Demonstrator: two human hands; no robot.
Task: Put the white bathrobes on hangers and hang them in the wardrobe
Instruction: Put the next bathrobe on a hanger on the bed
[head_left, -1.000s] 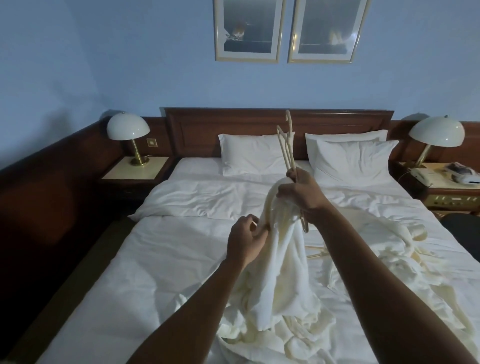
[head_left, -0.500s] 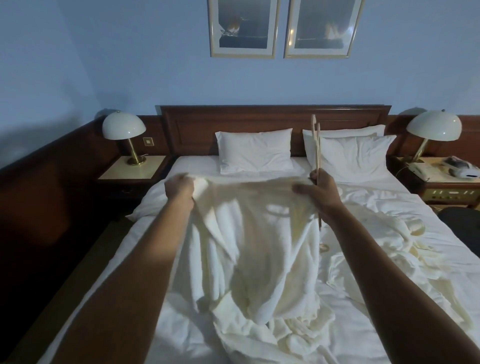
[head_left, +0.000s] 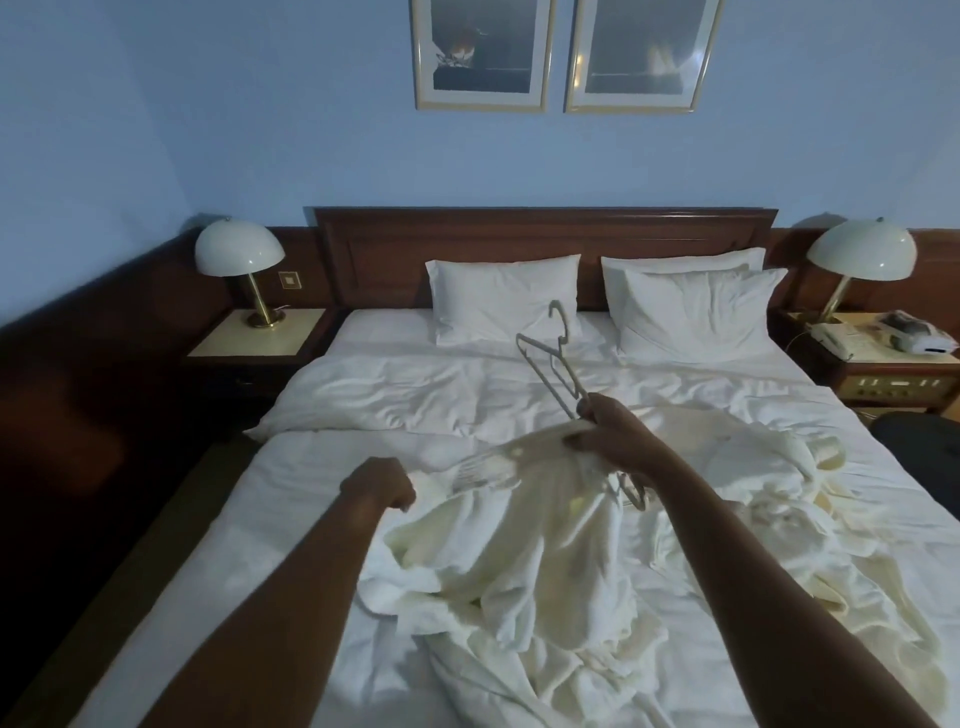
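A hanger (head_left: 558, 364) and a fold of the robe (head_left: 519, 545) are gripped together by the right hand (head_left: 613, 436) (hook tilted toward the pillows (head_left: 504, 299)). The robe is spread across the bed (head_left: 291, 499), its edge clutched in the left hand's (head_left: 379, 483) curled fingers.

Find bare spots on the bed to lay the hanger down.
Free: flat sheet left of the left hand, out to the bed edge; the duvet band between pillows and hands. Crowded: centre and right, where robes pile under the right hand holding the hanger.
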